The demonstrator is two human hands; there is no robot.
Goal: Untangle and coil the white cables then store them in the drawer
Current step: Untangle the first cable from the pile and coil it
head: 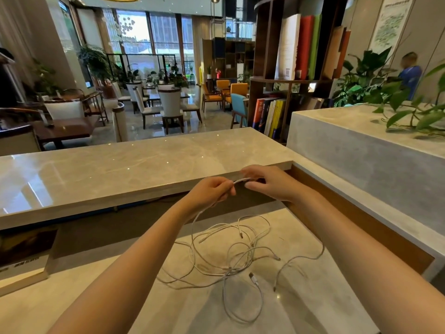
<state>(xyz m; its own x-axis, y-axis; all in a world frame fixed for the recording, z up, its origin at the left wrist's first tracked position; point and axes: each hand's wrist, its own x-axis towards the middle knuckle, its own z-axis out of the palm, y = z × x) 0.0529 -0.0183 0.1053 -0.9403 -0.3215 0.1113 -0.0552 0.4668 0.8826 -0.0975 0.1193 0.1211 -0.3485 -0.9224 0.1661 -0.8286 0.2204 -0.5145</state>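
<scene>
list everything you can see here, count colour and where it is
white cables: several, exact count unclear, tangled in a loose pile on the lower desk, one strand lifted up to the hands
lower desk: one, pale marble, under the cables
raised counter: one, grey-beige marble, behind the hands
stone planter ledge: one, grey, far right
leafy plants: several, green, on the ledge
bookshelf: one, dark wood, holding white, red, green and yellow books, right of centre
chairs: many, white, orange and one blue, in the lounge beyond
dark table: one, brown, far left
left hand: one, grip closed on a cable strand
right hand: one, pinching the same strand's end
</scene>
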